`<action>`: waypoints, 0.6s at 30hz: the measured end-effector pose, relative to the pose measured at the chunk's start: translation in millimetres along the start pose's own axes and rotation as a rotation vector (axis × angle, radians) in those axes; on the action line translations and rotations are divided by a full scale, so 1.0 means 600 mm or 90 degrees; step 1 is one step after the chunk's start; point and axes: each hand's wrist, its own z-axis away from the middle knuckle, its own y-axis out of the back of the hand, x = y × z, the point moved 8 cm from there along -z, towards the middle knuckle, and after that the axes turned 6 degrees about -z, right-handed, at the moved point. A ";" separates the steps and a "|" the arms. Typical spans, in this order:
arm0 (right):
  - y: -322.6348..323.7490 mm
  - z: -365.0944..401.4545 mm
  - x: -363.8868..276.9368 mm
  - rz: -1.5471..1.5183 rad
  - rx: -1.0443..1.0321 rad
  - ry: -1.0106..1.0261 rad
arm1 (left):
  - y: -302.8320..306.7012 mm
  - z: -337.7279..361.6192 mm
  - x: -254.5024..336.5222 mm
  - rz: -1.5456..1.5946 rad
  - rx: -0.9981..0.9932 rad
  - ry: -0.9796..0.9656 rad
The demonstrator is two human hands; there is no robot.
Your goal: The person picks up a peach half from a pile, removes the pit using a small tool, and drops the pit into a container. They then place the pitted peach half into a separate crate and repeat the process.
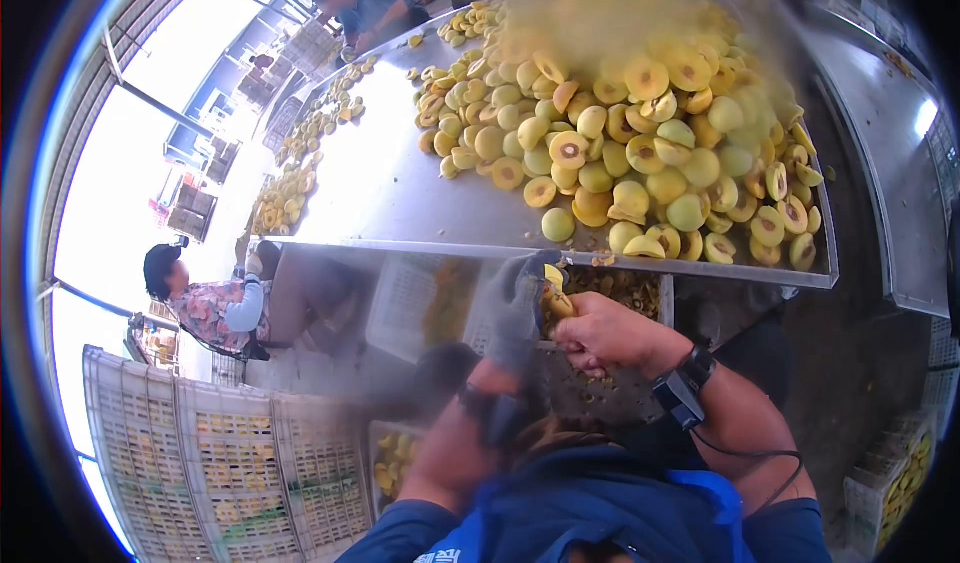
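My left hand (515,298), in a grey glove, is closed round a yellow fruit piece (554,277) just below the metal table's near edge. My right hand (600,333) is bare and meets the left one from the right, its fingers wrapped round a yellowish-brown thing (560,305), perhaps a tool handle, whose tip is hidden at the fruit. Beyond my hands, halved yellow-green fruit (640,153), some showing brown pits, lie heaped on the metal table (400,193). Under my hands is a crate (665,298) with dark bits inside.
White crates (400,298) stand below the table edge at centre left. Stacked crates (230,453) of fruit fill the lower left. A person (225,303) sits at the left, another (365,8) works across the table. A second metal table (880,143) stands right. Blur covers the top.
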 end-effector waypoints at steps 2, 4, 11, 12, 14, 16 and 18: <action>-0.014 0.003 0.026 -0.165 -0.077 -0.063 | -0.011 0.001 0.017 0.027 -0.039 -0.023; -0.012 0.002 0.034 -0.144 -0.109 -0.071 | -0.005 0.001 0.047 -0.134 -0.019 -0.185; 0.006 -0.001 0.026 -0.043 -0.024 0.004 | 0.094 -0.042 -0.001 -0.016 0.125 -0.032; 0.018 -0.003 0.032 -0.086 0.017 -0.002 | 0.142 -0.049 -0.028 -0.105 0.167 -0.040; 0.039 -0.006 0.040 -0.168 0.099 -0.011 | 0.198 -0.049 -0.007 -0.291 0.213 -0.009; 0.040 -0.005 0.034 -0.153 0.116 0.001 | 0.241 -0.059 0.020 -0.680 0.228 0.035; 0.034 -0.006 0.024 -0.127 0.121 0.013 | 0.259 -0.094 -0.013 -0.569 0.264 -0.015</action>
